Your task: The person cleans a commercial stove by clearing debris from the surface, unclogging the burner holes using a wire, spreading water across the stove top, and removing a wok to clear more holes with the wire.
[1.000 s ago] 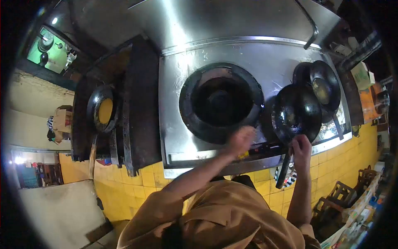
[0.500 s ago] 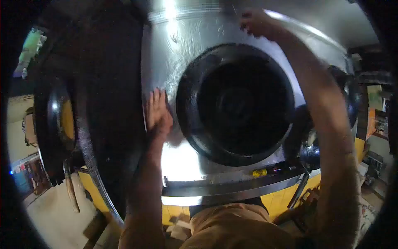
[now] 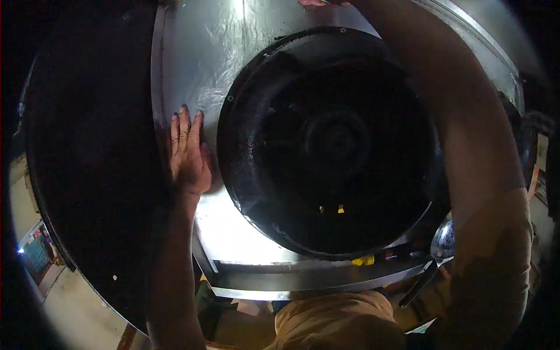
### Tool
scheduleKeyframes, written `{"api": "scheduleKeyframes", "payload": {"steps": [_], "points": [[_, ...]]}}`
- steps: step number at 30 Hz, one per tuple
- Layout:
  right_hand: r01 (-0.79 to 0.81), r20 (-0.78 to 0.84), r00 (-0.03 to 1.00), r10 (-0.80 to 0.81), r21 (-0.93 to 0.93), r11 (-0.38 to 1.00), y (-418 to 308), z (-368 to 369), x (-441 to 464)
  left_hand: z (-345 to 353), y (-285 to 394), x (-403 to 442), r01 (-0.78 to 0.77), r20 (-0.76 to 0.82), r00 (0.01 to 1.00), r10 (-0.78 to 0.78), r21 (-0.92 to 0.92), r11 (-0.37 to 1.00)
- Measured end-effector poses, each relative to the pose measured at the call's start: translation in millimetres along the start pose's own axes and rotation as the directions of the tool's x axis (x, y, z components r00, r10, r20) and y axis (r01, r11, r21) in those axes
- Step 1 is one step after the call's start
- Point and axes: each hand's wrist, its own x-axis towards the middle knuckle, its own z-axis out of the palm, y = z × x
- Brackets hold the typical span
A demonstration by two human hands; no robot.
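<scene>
My left hand [image 3: 191, 154] lies with its fingers spread on the shiny metal stovetop [image 3: 213, 64], just left of the big round black burner ring [image 3: 236, 186]. It holds nothing. My right arm reaches forward across the right side of the ring. At the top edge of the view my right hand [image 3: 321, 2] shows only in part, beyond the ring; whether it holds anything is hidden. Two small yellow glints show inside the dark hollow of the burner.
A ladle-like pan with a black handle [image 3: 417, 287] stands at the right front, partly behind my right arm. Something yellow [image 3: 363, 260] lies on the stove's front ledge. A large dark surface [image 3: 87, 151] fills the left side.
The view has moved closer over the burner. My left hand came to the stovetop's left side and stays flat there. My right hand left the wok handle and stretched far forward.
</scene>
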Motion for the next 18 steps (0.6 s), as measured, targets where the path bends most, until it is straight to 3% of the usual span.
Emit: {"api": "scheduleKeyframes", "payload": {"steps": [1,3,7,9,16,18], "points": [[0.001,-0.004,1.000,-0.001,-0.004,1.000,0,0,3,0,2,1,0.000,-0.005,1.000,0.000,0.002,1.000],[0.078,-0.051,0.993,-0.106,-0.389,0.918,1,5,12,-3,3,1,0.026,0.022,0.999,-0.025,-0.019,1.000],[0.033,-0.133,0.987,-0.086,-0.360,0.932,9,14,14,-1,2,0,0.027,0.014,1.000,-0.028,0.038,0.999],[0.087,-0.051,0.991,-0.126,-0.471,0.878,15,15,20,-4,4,1,0.037,0.035,0.999,-0.038,0.040,0.998],[0.126,-0.069,0.982,-0.178,-0.464,0.877,7,8,3,-3,5,2,0.038,0.034,0.999,-0.039,0.055,0.998],[0.197,-0.255,0.903,-0.346,-0.471,0.860,11,14,5,-2,3,1,0.007,-0.007,1.000,-0.007,0.020,1.000]]}}
